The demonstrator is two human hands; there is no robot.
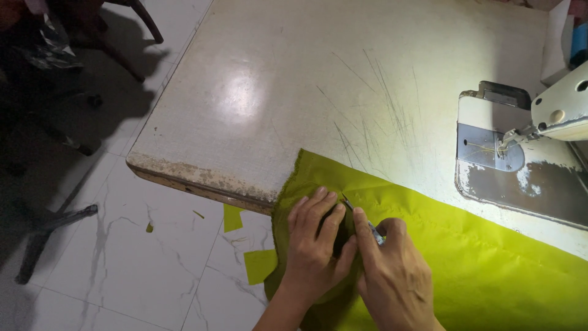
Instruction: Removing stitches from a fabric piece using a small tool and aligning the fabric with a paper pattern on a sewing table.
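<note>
A lime-green cloth (465, 245) lies over the near edge of a worn white sewing table (288, 104) and hangs down at its corner. My left hand (315, 242) presses flat on a bunched fold of the cloth at the table edge. My right hand (392, 276) is beside it and pinches a small metal snipping tool (361, 217), whose tip points at the cloth just past my left fingertips. The blades are too small to tell apart.
A sewing machine (533, 135) with its needle plate sits at the table's right. Green fabric scraps (260, 263) lie on the marble-tiled floor below the table corner. Dark chair legs (55, 220) stand at the left.
</note>
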